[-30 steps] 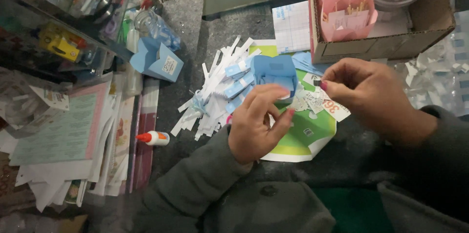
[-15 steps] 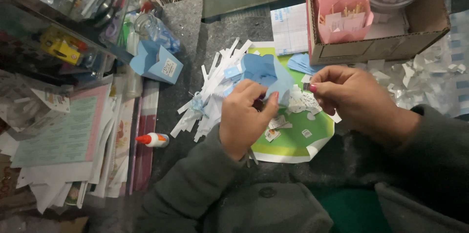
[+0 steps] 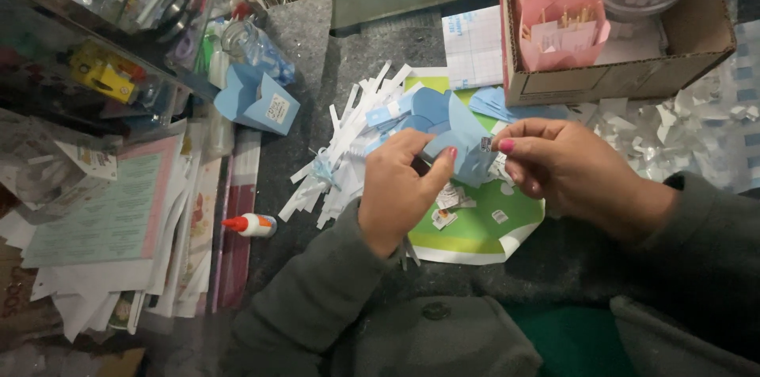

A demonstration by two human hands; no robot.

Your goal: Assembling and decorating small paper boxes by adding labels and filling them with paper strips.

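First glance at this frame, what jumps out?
Both hands meet at centre: the left hand holds a folded blue paper piece while the right hand pinches a small sticker against it. A heap of white paper strips lies just left, and a cardboard box with pink paper holders sits top right.

A folded light-blue paper box [image 3: 447,120], held between both hands above a green-and-white sheet. A tiny printed paper label [image 3: 486,144] sits at its right edge, pinched by fingertips just beside the blue paper.
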